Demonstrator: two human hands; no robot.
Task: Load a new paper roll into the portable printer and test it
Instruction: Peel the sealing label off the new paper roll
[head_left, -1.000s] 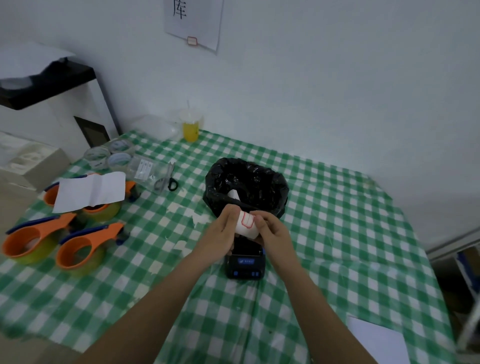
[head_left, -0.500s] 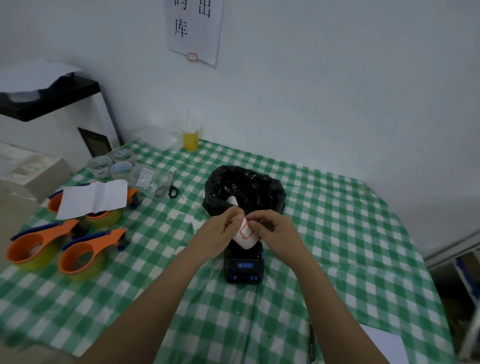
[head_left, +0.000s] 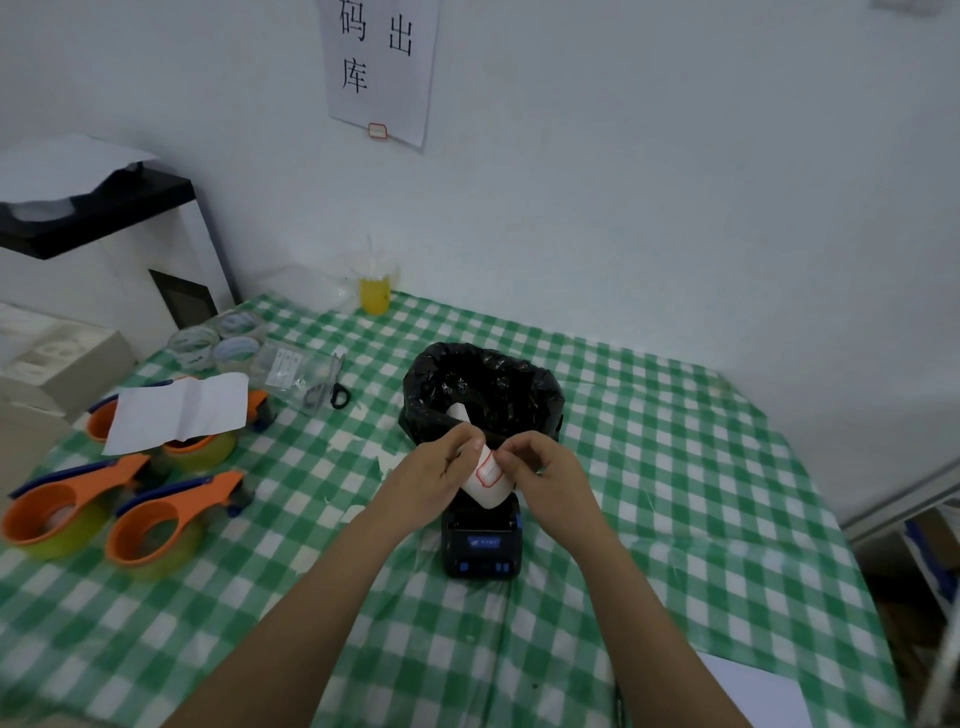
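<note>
A small black portable printer (head_left: 481, 540) with blue buttons stands on the green checked table (head_left: 675, 467). Just above it both hands hold a white paper strip (head_left: 487, 480) bearing a red-outlined label. My left hand (head_left: 434, 475) pinches the strip's left edge. My right hand (head_left: 540, 470) pinches the label's right side with thumb and finger. The strip's upper end (head_left: 460, 413) rises behind my left hand. Where its lower end meets the printer is hidden.
A black-lined bin (head_left: 483, 389) stands right behind the printer. Orange tape dispensers (head_left: 156, 525) and a folded white sheet (head_left: 182, 410) lie at left, with scissors (head_left: 332, 387) and clear tape rolls (head_left: 213, 340) behind. A yellow cup (head_left: 375, 291) stands by the wall. White paper (head_left: 753, 691) lies at bottom right.
The camera has tilted up, so the scene sits lower in view. Both hands have drawn closer together on the strip, and the label has tilted.
</note>
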